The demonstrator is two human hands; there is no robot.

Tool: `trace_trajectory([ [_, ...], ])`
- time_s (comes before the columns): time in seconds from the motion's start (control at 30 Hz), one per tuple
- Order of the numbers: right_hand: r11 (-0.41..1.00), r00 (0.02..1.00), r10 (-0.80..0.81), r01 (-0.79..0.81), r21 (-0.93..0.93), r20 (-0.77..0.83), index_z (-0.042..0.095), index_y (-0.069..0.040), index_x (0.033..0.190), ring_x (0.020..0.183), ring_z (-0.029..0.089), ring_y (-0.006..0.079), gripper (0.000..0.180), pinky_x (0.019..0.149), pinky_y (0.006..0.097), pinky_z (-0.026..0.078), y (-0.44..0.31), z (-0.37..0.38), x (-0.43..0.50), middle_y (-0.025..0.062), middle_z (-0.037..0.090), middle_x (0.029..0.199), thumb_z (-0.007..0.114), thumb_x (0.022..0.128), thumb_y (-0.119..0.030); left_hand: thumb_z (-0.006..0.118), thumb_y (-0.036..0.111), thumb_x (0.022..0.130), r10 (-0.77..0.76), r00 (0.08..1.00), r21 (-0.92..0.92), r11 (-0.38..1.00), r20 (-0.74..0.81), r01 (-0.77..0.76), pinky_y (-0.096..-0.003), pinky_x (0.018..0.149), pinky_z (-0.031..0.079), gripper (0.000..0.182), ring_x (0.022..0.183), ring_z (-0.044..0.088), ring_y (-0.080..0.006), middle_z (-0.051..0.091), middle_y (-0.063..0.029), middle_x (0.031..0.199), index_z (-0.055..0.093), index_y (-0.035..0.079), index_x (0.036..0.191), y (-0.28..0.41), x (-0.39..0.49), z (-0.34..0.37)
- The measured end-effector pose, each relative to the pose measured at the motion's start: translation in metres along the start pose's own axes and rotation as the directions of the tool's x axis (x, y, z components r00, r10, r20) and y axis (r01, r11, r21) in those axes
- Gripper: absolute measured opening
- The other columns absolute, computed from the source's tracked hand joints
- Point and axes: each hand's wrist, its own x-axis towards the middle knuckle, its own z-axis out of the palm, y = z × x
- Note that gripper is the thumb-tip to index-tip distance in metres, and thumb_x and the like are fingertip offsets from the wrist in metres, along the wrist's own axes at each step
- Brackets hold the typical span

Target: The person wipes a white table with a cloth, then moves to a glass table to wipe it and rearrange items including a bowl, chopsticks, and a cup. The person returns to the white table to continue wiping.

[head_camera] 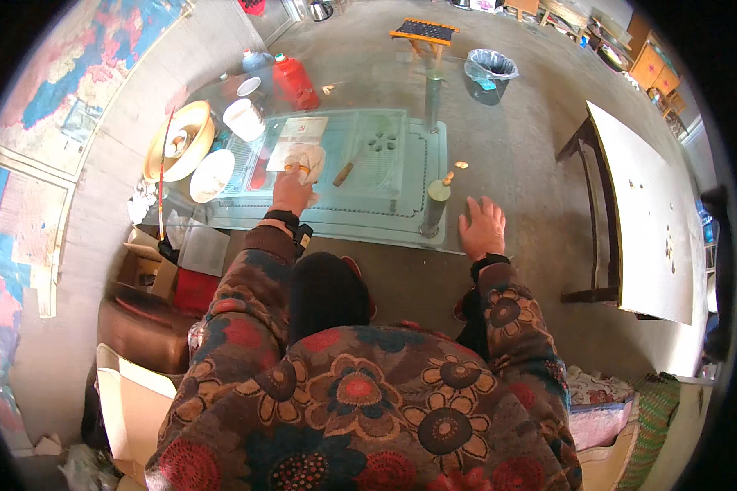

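My left hand is closed on a bunched whitish cloth over the glass tabletop. Small orange bands show by its fingers; whether they are rings cannot be told. Just beyond the cloth lies a pale printed booklet bearing writing. To the right of the cloth rests a wooden-handled tool, its far end hard to make out against the glass. My right hand, palm down with fingers spread, rests at the table's right end and holds nothing. Small tan pieces lie beyond it, near a round table leg.
Left on the table are a white plate, a yellowish basin and a white tub. A red jug stands behind. A lined bin and a stool are farther off. A white-topped table is at right.
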Motion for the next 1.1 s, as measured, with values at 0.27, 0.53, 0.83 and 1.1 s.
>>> trace_trajectory([
  [0.27,1.000,1.000,-0.006,0.006,0.016,-0.027,0.054,-0.011,0.130,0.127,0.040,0.0352,0.047,0.109,0.0491,0.029,0.000,0.001,-0.001,0.0162,0.046,0.136,0.058,0.087,-0.029,0.067,0.028,0.080,0.124,0.989,-0.027,0.992,0.076,-0.122,-0.0448,0.090,0.048,0.065,0.107,0.056,-0.0411,0.054,-0.0266,0.115,0.048,0.006,0.138,0.053,-0.002,0.009],
  [0.53,1.000,1.000,-0.004,0.003,-0.011,-0.022,0.054,-0.011,0.131,0.126,0.041,0.0356,0.048,0.108,0.0491,0.031,-0.002,-0.002,0.000,0.0156,0.047,0.136,0.060,0.087,-0.029,0.066,0.026,0.080,0.218,0.967,-0.040,0.976,0.132,-0.215,-0.0461,0.089,0.048,0.067,0.105,0.056,-0.0418,0.054,-0.0280,0.115,0.044,0.002,0.139,0.107,-0.011,0.016],
  [0.83,1.000,1.000,0.004,-0.004,0.022,-0.015,0.054,-0.011,0.131,0.127,0.040,0.0357,0.048,0.109,0.0495,0.030,-0.002,-0.002,-0.001,0.0167,0.045,0.137,0.059,0.087,-0.031,0.066,0.030,0.082,0.343,0.937,-0.059,0.939,0.065,-0.339,-0.0463,0.089,0.048,0.063,0.105,0.055,-0.0399,0.055,-0.0239,0.116,0.048,0.002,0.136,0.150,-0.030,0.028],
  [1.1,0.999,0.999,-0.012,0.014,0.041,-0.051,0.054,-0.009,0.127,0.125,0.042,0.0352,0.046,0.109,0.0490,0.029,-0.003,-0.002,-0.002,0.0175,0.048,0.132,0.058,0.087,-0.031,0.062,0.028,0.084,0.359,0.922,-0.096,0.933,0.146,-0.348,-0.0471,0.091,0.045,0.062,0.108,0.052,-0.0408,0.053,-0.0238,0.118,0.045,0.005,0.139,0.183,-0.045,0.034],
])
